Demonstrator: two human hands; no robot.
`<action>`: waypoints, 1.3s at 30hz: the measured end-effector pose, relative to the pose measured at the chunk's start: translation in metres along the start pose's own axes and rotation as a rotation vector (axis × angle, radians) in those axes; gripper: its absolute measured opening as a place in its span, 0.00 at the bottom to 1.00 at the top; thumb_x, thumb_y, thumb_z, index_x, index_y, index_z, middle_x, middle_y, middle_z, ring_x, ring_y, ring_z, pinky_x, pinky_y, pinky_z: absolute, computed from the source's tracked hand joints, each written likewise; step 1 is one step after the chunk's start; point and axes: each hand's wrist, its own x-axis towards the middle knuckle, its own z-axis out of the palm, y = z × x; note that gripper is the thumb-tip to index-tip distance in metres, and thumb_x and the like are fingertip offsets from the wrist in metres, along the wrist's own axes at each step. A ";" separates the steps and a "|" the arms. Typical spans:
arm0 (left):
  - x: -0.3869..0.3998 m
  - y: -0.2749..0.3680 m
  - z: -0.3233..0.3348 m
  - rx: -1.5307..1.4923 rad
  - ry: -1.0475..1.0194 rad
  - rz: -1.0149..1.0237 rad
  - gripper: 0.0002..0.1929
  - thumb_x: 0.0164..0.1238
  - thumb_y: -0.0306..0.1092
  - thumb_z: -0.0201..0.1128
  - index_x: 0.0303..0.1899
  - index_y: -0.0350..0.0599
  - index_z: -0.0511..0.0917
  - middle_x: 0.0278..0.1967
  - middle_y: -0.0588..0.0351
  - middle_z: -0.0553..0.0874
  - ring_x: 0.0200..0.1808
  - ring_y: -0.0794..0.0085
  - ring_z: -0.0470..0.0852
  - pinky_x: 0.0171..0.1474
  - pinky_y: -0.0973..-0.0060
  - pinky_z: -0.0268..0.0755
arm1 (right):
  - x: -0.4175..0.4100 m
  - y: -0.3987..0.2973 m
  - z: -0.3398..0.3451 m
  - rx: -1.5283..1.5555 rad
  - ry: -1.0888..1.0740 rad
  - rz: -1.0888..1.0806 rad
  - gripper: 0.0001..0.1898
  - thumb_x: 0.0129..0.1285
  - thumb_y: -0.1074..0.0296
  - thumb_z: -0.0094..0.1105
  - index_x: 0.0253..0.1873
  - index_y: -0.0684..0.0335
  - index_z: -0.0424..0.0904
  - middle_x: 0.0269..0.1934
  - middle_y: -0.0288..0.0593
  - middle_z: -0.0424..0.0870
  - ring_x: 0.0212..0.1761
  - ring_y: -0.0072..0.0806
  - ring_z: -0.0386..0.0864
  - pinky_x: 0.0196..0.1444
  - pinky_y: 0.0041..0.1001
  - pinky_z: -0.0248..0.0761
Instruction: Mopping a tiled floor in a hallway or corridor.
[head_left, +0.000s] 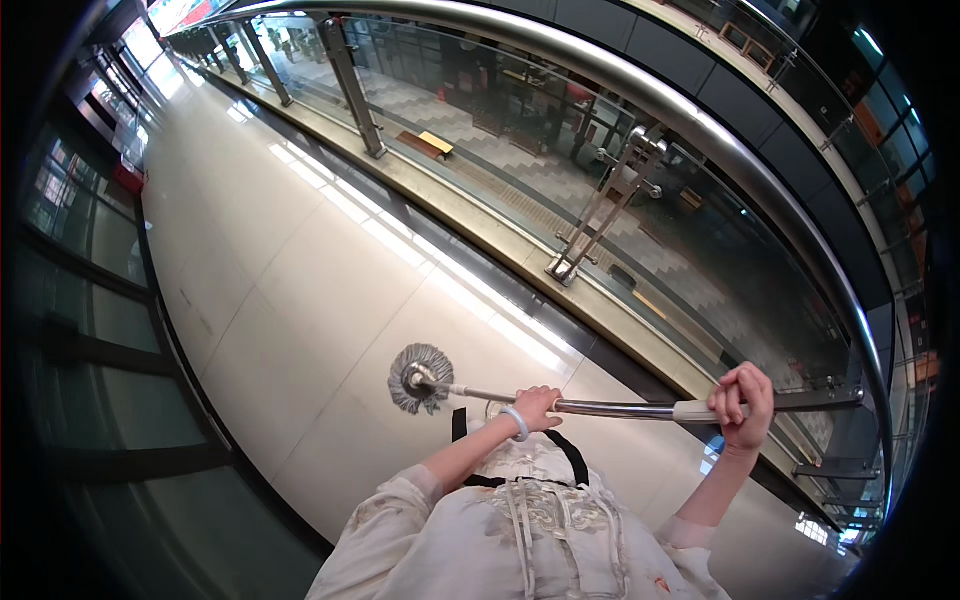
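A mop with a metal pole (615, 408) lies slanted across the front of my body. Its round grey string mop head (421, 377) rests on the pale tiled floor (322, 300), ahead of me and a little left. My left hand (537, 407), with a pale bangle at the wrist, is wrapped around the lower part of the pole. Higher up, my right hand (742, 405) grips the end of the white handle sleeve (696, 412), close to the railing side. The underside of the mop head is hidden.
Along the right runs a glass balustrade with a curved steel handrail (697, 120) and metal posts (604, 206). Beyond the glass, a lower level shows benches (425, 144). Dark-framed glass panels (127, 322) line the left. A red object (129, 177) stands farther along that side.
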 end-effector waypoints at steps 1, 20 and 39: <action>-0.012 -0.016 0.003 0.008 -0.051 -0.044 0.22 0.52 0.51 0.65 0.45 0.51 0.74 0.41 0.51 0.79 0.50 0.56 0.77 0.51 0.55 0.66 | 0.009 0.018 0.003 0.012 -0.044 0.061 0.15 0.68 0.69 0.42 0.30 0.71 0.73 0.07 0.32 0.59 0.07 0.19 0.56 0.23 0.23 0.66; -0.100 -0.068 0.014 -0.281 0.276 -0.439 0.15 0.51 0.46 0.71 0.39 0.56 0.78 0.30 0.56 0.86 0.37 0.61 0.84 0.44 0.63 0.73 | 0.021 0.066 0.134 0.162 -0.170 -0.003 0.12 0.67 0.66 0.49 0.32 0.67 0.73 0.11 0.30 0.59 0.12 0.17 0.60 0.19 0.21 0.63; -0.357 -0.144 0.148 -0.291 0.856 -0.831 0.20 0.44 0.29 0.68 0.41 0.54 0.71 0.41 0.57 0.75 0.51 0.60 0.73 0.54 0.60 0.62 | -0.141 0.191 0.264 -0.214 -0.693 0.326 0.14 0.66 0.62 0.49 0.35 0.68 0.78 0.27 0.44 0.81 0.30 0.27 0.78 0.39 0.26 0.72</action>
